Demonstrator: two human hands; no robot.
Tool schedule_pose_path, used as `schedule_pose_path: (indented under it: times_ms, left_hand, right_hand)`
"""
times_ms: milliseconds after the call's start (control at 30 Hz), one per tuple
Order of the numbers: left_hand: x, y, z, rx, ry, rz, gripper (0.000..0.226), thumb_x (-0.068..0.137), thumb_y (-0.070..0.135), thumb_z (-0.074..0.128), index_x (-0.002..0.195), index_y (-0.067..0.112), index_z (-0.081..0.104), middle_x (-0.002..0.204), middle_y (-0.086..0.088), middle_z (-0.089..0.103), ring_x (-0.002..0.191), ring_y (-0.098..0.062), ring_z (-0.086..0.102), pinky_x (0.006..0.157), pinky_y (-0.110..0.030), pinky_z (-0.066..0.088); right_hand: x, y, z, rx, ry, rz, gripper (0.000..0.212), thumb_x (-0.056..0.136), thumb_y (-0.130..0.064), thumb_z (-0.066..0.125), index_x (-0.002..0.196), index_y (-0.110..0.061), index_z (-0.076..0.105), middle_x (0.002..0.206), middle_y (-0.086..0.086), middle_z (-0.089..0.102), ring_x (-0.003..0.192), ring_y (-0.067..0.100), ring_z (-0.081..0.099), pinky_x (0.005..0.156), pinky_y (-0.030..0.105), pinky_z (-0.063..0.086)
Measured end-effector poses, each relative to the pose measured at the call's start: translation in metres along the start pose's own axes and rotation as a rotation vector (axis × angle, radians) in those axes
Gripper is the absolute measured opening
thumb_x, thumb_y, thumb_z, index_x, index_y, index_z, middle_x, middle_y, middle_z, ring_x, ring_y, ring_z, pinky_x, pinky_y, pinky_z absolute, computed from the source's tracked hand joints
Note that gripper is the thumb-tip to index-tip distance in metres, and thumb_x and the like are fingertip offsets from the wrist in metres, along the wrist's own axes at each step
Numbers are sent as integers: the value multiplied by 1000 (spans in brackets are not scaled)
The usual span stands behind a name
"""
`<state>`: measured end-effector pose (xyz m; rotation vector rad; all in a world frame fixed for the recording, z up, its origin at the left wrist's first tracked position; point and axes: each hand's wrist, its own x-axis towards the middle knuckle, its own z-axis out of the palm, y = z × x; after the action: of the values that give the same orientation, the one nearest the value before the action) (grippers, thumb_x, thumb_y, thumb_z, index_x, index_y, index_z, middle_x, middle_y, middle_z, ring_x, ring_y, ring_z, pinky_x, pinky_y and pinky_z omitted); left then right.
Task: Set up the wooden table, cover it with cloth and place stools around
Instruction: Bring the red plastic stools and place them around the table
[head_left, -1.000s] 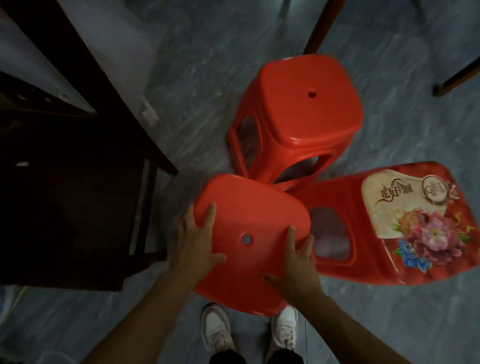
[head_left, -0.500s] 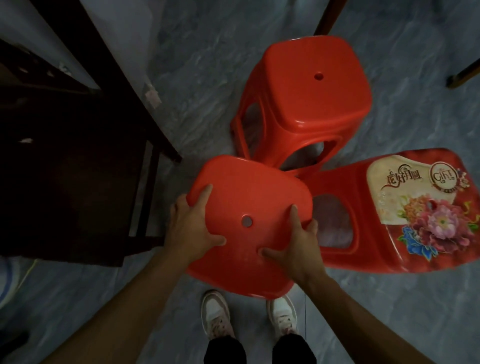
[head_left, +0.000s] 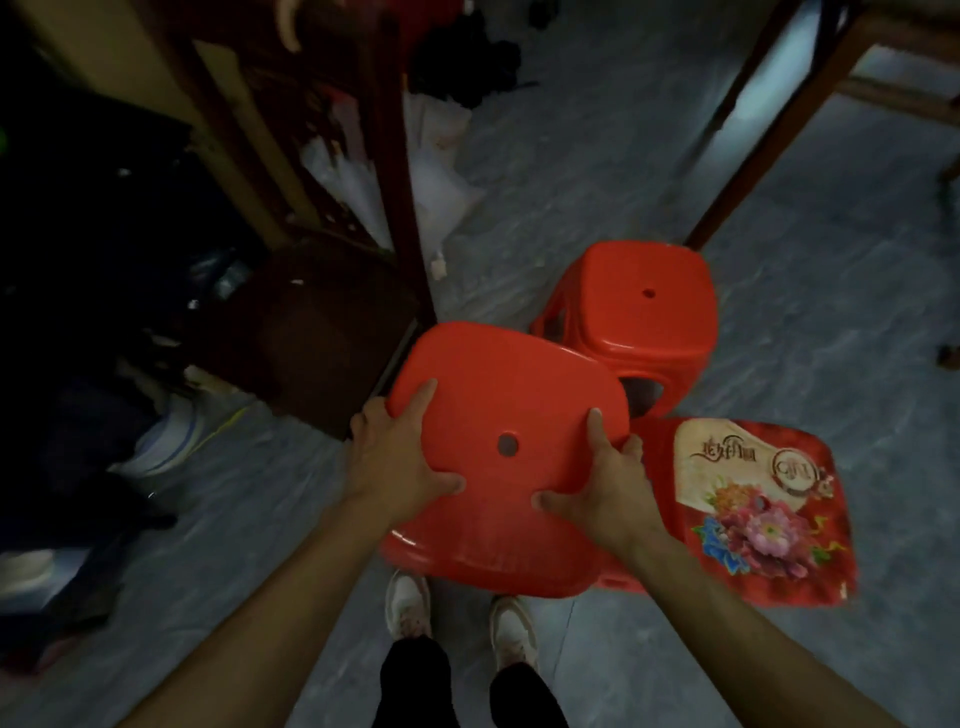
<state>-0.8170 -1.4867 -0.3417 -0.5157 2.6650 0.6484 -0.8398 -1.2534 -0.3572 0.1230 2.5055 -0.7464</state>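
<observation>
Stools, floor, furniture: positions

Held stool (head_left: 506, 457) nearest, above the shoes (head_left: 409, 605); plain stool (head_left: 636, 312) beyond it, far right; patterned stool (head_left: 753, 512) just right; dark cabinet (head_left: 317, 332) left; wooden leg (head_left: 748, 135) far right, all on floor (head_left: 831, 291).

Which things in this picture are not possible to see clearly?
- Held stool, head view: legs hidden under its seat.
- Flowered stool: near corner behind the right hand.
- Wooden table: top cut by the frame edge.
- Left clutter: too dark.
</observation>
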Motion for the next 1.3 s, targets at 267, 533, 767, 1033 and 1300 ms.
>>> schedule_pose_path:
  times_ms: [267,533,767,1033,1300]
  left_hand:
    - [-138,8,-62,-147,139,-164,122,51,55,87,149,47,15,146,-21,26,134,-40,33,111,-47,34]
    - [-268,-43,-59,-287,223,-368,122,50,59,86,149,45,16,142,-20,33,131,-38,37,107,-47,39]
    - [-435,-110,-41,-359,403,-556,122,47,63,83,148,44,17,135,-19,43,125,-40,41,101,-49,42]
    - [-660,-173,-11,-415,696,-867,127,32,79,58,147,40,21,125,-16,51,116,-37,45,98,-46,45]
    - [-827,-213,49,-572,942,-1283,123,43,69,77,148,42,19,128,-18,48,118,-38,44,101,-45,40]
  right_hand:
    - [-100,-55,-79,-190,-88,-219,136,55,-50,90,156,-23,4,145,25,23,132,41,38,110,38,34]
    - [-188,-94,-55,-362,-201,-399,136,51,-50,91,156,-25,7,135,20,28,124,40,46,106,37,40]
    - [-317,-118,9,-435,-279,-655,138,51,-49,92,156,-25,5,144,24,22,132,39,40,110,36,35]
    - [-503,-158,91,-599,-370,-1026,138,50,-52,91,155,-29,5,141,19,26,127,38,43,107,43,39]
    - [-662,-191,203,-769,-577,-1450,141,45,-55,92,155,-31,5,147,24,22,127,40,46,107,46,43]
